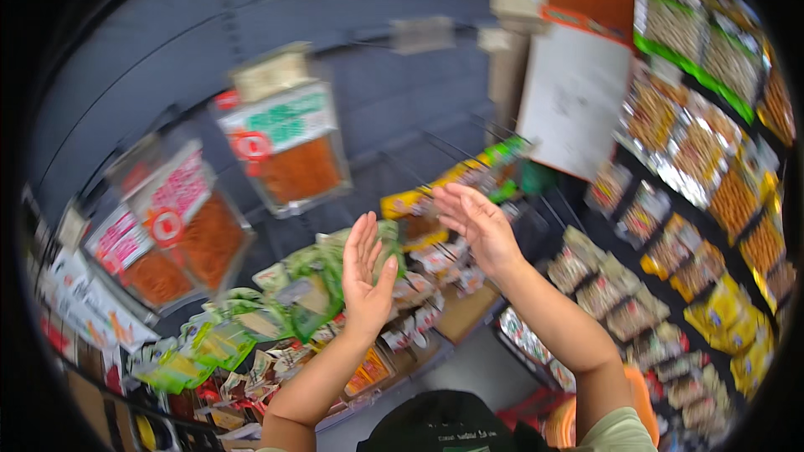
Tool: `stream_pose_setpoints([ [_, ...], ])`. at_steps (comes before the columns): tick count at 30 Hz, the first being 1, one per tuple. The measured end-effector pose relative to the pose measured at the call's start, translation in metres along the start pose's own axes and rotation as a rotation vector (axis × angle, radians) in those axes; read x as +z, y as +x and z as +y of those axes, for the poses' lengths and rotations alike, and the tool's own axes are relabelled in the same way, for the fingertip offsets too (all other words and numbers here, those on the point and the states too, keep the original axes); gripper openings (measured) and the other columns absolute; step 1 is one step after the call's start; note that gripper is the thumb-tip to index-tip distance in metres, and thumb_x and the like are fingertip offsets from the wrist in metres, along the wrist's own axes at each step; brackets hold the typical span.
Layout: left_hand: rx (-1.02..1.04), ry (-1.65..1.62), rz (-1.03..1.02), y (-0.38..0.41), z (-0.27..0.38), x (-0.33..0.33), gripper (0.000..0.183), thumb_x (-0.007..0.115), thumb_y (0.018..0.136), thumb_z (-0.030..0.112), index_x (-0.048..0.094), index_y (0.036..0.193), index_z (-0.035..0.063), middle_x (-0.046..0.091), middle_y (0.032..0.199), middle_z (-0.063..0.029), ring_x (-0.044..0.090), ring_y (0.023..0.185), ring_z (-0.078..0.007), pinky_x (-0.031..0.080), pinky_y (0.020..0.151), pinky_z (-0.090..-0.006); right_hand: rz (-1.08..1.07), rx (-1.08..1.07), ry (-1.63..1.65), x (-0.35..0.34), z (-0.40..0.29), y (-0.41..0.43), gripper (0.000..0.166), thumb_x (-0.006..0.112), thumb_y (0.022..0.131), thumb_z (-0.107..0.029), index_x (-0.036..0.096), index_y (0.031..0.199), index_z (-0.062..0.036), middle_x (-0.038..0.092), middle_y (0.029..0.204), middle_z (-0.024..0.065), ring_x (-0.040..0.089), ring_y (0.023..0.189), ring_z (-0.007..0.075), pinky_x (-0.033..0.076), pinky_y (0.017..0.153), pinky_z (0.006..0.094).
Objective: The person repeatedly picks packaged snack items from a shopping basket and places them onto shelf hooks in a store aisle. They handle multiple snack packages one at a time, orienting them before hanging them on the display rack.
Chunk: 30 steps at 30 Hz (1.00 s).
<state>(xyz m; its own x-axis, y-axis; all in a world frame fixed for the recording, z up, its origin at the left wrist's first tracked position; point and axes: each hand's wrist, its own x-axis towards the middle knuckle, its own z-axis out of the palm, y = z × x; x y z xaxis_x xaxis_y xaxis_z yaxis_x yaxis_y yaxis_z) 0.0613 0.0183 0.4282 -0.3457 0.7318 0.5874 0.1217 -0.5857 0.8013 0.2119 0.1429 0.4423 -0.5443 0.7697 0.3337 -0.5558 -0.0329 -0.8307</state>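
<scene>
Both of my hands are raised in front of a store display, palms facing each other with a gap between them. My left hand (367, 276) is spread and empty, in front of hanging green snack bags (314, 301). Nothing is in my right hand (480, 226) either; its fingers are apart near a yellow packet (411, 210) and bare metal display hooks (452, 147). Left of the hands, a clear packet of orange-brown food (298, 169) hangs on the dark back panel (377, 88). Two similar packets (210, 238) hang farther left.
A blank whitish board (575, 100) stands at the corner. Racks of snack packets (697, 144) line the right side. Low cardboard boxes (465, 314) hold goods below. An orange plastic container (562, 420) and a dark cap (433, 420) are at the bottom.
</scene>
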Motion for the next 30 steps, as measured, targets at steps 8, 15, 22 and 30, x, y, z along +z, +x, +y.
stream_pose_setpoints([
  [8,-0.429,-0.318,-0.584,-0.110,-0.059,0.207,0.064,0.055,0.079,-0.003,0.024,0.134,0.0061,0.036,0.134,-0.0137,0.040,0.120,-0.0223,0.034,0.096,-0.0328,0.745,-0.072,0.162,-0.156,-0.002,-0.296,0.036,0.051,0.089,-0.026,0.049,0.116,-0.0035,0.055,0.116,0.0123,0.054,0.104,0.0201,0.043,0.089,0.0337],
  [15,-0.860,-0.362,-1.215,-0.264,-0.087,0.340,0.069,0.063,0.075,-0.001,0.027,0.133,0.0098,0.038,0.131,-0.0131,0.041,0.117,-0.0225,0.038,0.093,-0.0329,1.492,-0.097,0.373,-0.189,0.006,-0.557,0.033,0.051,0.089,-0.024,0.049,0.114,-0.0026,0.057,0.113,0.0113,0.054,0.103,0.0205,0.045,0.083,0.0357],
  [22,-1.148,0.030,-1.585,-0.399,-0.139,0.416,0.067,0.066,0.077,0.016,0.028,0.131,0.0000,0.036,0.132,-0.0180,0.036,0.122,-0.0255,0.032,0.099,-0.0362,1.771,0.065,0.452,-0.203,0.058,-0.675,0.042,0.049,0.088,-0.024,0.040,0.123,-0.0033,0.042,0.130,0.0126,0.042,0.115,0.0247,0.034,0.096,0.0416],
  [30,-1.311,0.330,-1.501,-0.457,-0.195,0.429,0.061,0.067,0.072,0.008,0.038,0.125,0.0030,0.056,0.110,-0.0162,0.055,0.097,-0.0246,0.045,0.081,-0.0367,1.869,0.321,0.559,-0.240,0.079,-0.682,0.049,0.048,0.087,-0.025,0.034,0.130,-0.0045,0.036,0.135,0.0110,0.031,0.126,0.0272,0.021,0.104,0.0451],
])
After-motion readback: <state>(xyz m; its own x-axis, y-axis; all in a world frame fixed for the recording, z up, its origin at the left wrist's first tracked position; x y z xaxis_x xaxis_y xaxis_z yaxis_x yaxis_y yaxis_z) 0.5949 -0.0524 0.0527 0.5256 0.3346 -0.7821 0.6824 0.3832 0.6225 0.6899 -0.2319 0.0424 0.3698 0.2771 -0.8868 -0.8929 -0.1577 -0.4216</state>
